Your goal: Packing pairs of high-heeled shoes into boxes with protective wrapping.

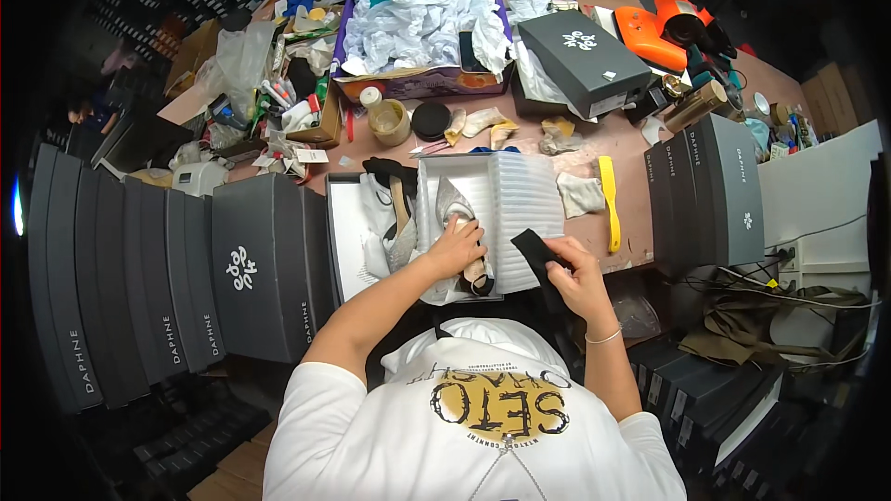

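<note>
- Silver-toed shoe lies in the open box, under my left hand; gripped or merely steadied, cannot tell.
- My right hand pinches black cloth, apart from the shoe.
- White padding, between my hands, lies spread.
- Judged: shoe boxed; covering and closing not yet done.
- Yellow brush beyond my right hand.

Slim gap at right

Pinkish tabletop lies open between the long yellow plastic tool and the dark-grey cardboard boxes at right. A dark-grey box row walls the left; a purple paper-filled carton blocks the far middle.
</note>
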`<act>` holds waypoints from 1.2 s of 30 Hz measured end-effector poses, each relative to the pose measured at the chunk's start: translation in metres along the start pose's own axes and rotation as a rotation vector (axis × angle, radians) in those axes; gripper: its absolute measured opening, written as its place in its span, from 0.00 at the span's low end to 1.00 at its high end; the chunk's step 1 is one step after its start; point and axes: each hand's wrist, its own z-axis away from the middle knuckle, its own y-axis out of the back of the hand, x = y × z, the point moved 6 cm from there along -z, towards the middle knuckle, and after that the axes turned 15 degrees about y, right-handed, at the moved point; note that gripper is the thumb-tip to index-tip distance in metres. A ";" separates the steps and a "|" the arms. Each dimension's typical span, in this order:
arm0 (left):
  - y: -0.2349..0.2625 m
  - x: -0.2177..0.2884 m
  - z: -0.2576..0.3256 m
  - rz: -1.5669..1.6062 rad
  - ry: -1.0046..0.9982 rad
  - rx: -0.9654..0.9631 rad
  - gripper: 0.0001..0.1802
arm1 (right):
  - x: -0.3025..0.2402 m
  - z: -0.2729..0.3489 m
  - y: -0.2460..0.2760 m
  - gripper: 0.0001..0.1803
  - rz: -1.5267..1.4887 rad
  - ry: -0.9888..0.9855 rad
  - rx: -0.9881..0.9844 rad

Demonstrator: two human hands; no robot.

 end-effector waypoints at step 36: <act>0.191 -0.016 0.062 0.530 0.617 -0.021 0.15 | -0.001 -0.050 0.020 0.22 0.200 0.271 0.166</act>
